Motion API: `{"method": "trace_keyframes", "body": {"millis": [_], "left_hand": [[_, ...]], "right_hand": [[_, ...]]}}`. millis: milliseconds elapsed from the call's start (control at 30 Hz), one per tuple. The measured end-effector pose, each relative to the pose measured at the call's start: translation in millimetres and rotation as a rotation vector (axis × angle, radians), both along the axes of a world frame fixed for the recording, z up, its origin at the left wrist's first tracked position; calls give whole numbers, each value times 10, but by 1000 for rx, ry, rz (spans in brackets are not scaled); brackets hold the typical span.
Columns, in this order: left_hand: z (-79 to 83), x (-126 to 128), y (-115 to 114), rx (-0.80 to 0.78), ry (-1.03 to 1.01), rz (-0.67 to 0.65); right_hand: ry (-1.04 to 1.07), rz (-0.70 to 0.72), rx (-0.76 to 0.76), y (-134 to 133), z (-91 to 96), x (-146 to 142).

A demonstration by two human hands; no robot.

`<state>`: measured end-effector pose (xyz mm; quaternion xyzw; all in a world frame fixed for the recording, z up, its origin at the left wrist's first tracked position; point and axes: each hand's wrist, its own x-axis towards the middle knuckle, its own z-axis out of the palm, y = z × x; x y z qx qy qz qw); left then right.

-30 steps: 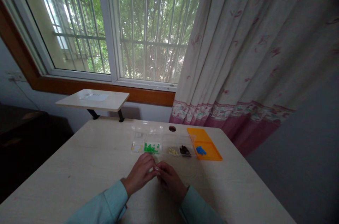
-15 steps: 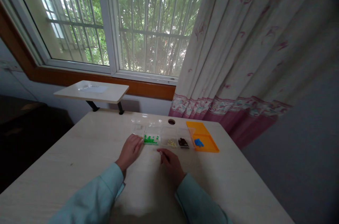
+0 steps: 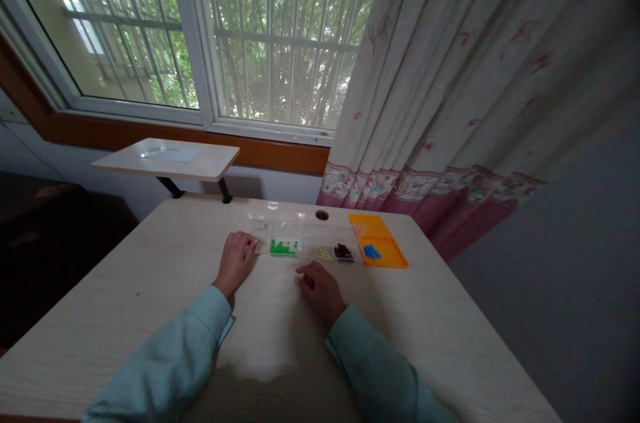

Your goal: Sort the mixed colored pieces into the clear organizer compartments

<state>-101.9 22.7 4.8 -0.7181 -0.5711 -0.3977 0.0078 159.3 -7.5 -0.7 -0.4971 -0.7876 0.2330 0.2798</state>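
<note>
A clear plastic compartment box (image 3: pixel 310 231) lies across the desk. Green small pieces (image 3: pixel 284 247) fill one compartment, pale yellow pieces (image 3: pixel 321 253) another, and dark brown pieces (image 3: pixel 343 251) the one beside it. At the box's left end is my left hand (image 3: pixel 236 263), thumb and fingertips drawn together next to a compartment with a few yellowish bits; what they pinch, if anything, is hidden. My right hand (image 3: pixel 323 289) is just in front of the box, thumb and forefinger pinched with a tiny pale spot at the tips, too small to name.
Blue pieces (image 3: pixel 371 251) lie on an orange tray or lid (image 3: pixel 385 239) at the box's right end. A round cable hole (image 3: pixel 323 215) is behind the box. A raised shelf (image 3: pixel 200 166) with a paper stands back left. Behind the desk are a window and a curtain (image 3: pixel 425 143).
My left hand has shifted left along the box, uncovering more of its left end compartment. The right hand stays in front of the box, its fingers slightly more curled. The view tilts down slightly.
</note>
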Motion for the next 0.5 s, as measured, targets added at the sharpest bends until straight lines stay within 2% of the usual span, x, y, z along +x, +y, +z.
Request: {"method": "trace_keyframes", "body": {"millis": [200, 367, 500], "left_hand": [[-47, -53, 39, -10, 12, -3], [-111, -85, 76, -28, 31, -13], [-102, -81, 67, -10, 20, -10]], "right_hand": [[-10, -18, -33, 39, -6, 30], [-34, -33, 4, 48, -12, 19], [-57, -70, 16, 41, -30, 14]]}}
